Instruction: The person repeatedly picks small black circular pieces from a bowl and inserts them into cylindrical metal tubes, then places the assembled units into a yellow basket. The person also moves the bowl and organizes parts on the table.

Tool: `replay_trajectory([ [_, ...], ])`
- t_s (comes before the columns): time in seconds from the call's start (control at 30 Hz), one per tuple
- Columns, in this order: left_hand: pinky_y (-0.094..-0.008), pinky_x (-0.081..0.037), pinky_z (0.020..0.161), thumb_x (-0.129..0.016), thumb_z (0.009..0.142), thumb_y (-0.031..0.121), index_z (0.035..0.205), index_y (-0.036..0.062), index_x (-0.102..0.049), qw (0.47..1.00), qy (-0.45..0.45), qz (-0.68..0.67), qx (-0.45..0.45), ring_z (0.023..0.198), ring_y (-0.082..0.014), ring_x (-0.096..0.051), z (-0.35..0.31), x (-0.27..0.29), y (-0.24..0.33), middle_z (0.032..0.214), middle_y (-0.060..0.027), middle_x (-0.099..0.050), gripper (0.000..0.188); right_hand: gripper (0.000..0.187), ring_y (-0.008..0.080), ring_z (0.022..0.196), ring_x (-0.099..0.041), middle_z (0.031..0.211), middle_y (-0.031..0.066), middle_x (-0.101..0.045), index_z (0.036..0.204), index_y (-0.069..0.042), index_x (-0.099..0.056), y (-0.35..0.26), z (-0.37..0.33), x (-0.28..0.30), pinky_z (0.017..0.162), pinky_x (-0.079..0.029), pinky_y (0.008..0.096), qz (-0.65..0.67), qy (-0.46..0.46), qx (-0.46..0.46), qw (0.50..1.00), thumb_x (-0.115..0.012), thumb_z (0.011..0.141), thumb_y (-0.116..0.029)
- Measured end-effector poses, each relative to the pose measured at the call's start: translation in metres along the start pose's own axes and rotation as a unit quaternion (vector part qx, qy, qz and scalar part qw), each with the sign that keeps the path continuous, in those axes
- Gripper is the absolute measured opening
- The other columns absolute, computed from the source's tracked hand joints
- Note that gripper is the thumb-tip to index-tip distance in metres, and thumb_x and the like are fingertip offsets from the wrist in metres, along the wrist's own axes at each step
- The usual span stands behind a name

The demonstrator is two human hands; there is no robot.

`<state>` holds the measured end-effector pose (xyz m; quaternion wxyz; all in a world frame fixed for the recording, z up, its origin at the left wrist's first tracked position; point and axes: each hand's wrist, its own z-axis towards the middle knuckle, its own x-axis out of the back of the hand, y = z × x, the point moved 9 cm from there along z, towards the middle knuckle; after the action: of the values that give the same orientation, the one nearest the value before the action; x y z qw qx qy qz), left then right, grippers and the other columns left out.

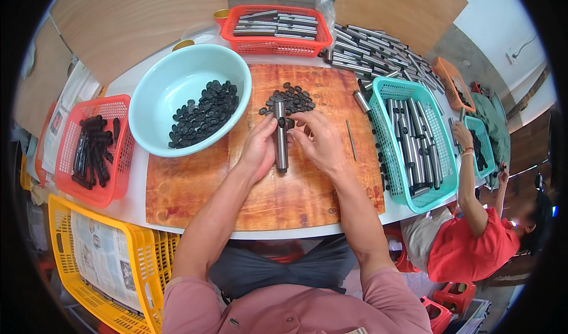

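Observation:
Upright over the wooden board (201, 192), a shiny metal tube (281, 153) with black ends is held in my left hand (259, 147), its fingers closed around the left side. My right hand (322, 144) pinches a small black oval piece (290, 123) against the tube's right side, near a dark hole in the upper part. Just beyond the tube lies a loose pile of similar black oval pieces (300, 100). A thin metal rod (351, 140) rests on the board to the right of my right hand.
A pale blue basin (148, 97) of black pieces stands left. Beside it is a red basket (121, 174) of black tubes. Metal tubes fill a teal basket (452, 180) at right, a red basket (278, 49) at back and a heap (378, 50). A co-worker (473, 245) works at far right.

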<state>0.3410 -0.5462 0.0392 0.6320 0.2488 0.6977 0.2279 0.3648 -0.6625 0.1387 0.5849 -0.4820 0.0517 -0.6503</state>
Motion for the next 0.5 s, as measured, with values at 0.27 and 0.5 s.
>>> replay_trajectory([
  [0.27,-0.0368,-0.053,0.089,-0.044,0.108,0.014,0.147,0.0062,-0.045,1.000,0.021,-0.007,0.005,0.108,-0.0181,-0.063,-0.003,-0.008,-0.001,0.129,-0.0088,-0.061,0.039,0.029,0.0298,0.079,-0.069,0.093,0.0123,-0.067,0.109,-0.003,-0.070,-0.013,-0.005,-0.002,0.067,-0.056,0.0374,-0.083,0.032,0.105,0.990,-0.077,0.081,-0.002],
  [0.5,-0.0372,-0.054,0.088,-0.045,0.108,0.015,0.146,0.0058,-0.045,1.000,-0.015,0.012,0.007,0.107,-0.0182,-0.063,-0.001,-0.006,-0.005,0.128,-0.0087,-0.062,0.039,0.028,0.0306,0.083,-0.066,0.095,0.0106,-0.067,0.106,-0.005,-0.070,-0.011,-0.008,-0.002,0.071,-0.055,0.0395,-0.115,0.031,0.114,0.986,-0.077,0.078,-0.005],
])
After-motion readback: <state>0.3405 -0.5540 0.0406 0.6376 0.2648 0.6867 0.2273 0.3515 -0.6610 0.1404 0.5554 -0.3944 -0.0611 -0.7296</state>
